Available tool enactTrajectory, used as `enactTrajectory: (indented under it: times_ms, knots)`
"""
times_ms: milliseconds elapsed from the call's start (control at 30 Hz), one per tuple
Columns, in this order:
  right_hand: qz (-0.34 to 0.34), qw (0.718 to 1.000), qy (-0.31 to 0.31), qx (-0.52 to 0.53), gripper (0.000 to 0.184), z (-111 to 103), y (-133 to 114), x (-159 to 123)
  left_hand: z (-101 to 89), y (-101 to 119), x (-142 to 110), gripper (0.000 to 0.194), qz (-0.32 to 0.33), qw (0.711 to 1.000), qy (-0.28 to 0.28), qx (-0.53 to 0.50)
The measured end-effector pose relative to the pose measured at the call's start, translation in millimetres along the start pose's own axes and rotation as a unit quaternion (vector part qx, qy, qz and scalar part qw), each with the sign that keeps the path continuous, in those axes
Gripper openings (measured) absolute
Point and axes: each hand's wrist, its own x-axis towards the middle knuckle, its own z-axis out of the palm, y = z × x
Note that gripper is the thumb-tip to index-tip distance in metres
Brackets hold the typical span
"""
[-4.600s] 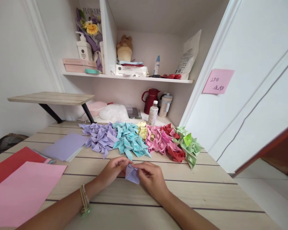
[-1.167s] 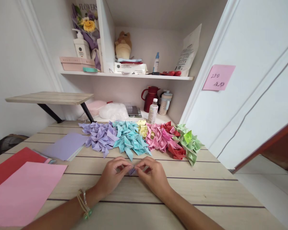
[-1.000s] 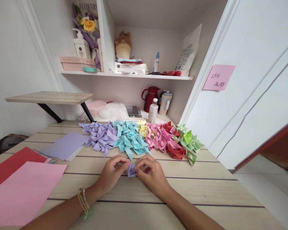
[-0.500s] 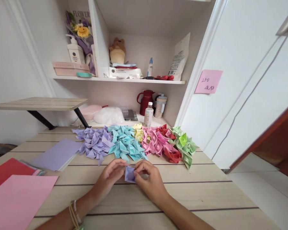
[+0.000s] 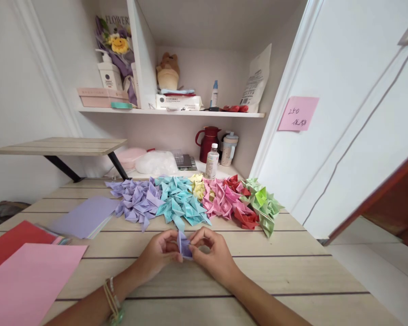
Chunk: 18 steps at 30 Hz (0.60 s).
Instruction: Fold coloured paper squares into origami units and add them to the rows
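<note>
Between my two hands is a small folded piece of purple paper (image 5: 184,245), partly opened out, with a point standing up at its top left. My right hand (image 5: 212,253) pinches its right side between thumb and fingers. My left hand (image 5: 161,249), with bracelets at the wrist, is closed on its left edge. Just beyond lie heaps of folded paper shapes: purple ones (image 5: 138,201), light blue ones (image 5: 181,201), yellow ones (image 5: 197,185), pink ones (image 5: 221,199), red ones (image 5: 246,218) and green ones (image 5: 265,210).
Flat purple sheets (image 5: 85,216), a red sheet (image 5: 17,244) and a pink sheet (image 5: 34,280) lie on the left of the wooden table (image 5: 197,280). A small raised stand (image 5: 61,146) is behind them. A bottle (image 5: 211,162) and a red jug (image 5: 209,142) stand at the back.
My left hand has closed in on the paper's left edge. The purple paper has gone from a flat square to a raised, pointed form. The view has shifted slightly.
</note>
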Motion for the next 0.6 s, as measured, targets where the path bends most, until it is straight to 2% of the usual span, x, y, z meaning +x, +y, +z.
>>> enactTrajectory:
  times_ms: [133,300,433,500,567,600]
  knots:
    - [0.013,0.999,-0.023,0.021,0.018,1.6,2.3,-1.0,1.8,-1.1,-0.4,0.041,0.009,1.000,0.000,-0.004]
    - [-0.038,0.994,-0.008,-0.100,0.011,1.3,0.1,-1.9,2.1,-2.1,-0.6,0.036,0.004,1.000,0.016,-0.002]
    - [-0.070,0.992,-0.011,-0.101,0.012,0.6,-4.6,-2.5,2.4,1.4,-1.6,0.035,0.014,0.997,0.074,0.017]
    - [-0.059,0.995,0.000,-0.081,0.020,0.5,-4.9,-2.7,2.5,3.7,-2.3,0.034,0.022,0.994,0.103,0.024]
    - [-0.027,0.998,0.003,-0.063,0.036,0.9,-2.7,-2.8,3.2,5.4,-2.9,0.036,0.019,0.994,0.109,0.025]
    - [-0.010,0.998,0.000,-0.063,0.037,1.2,-0.9,-2.9,3.6,5.9,-3.1,0.038,0.015,0.994,0.107,0.023]
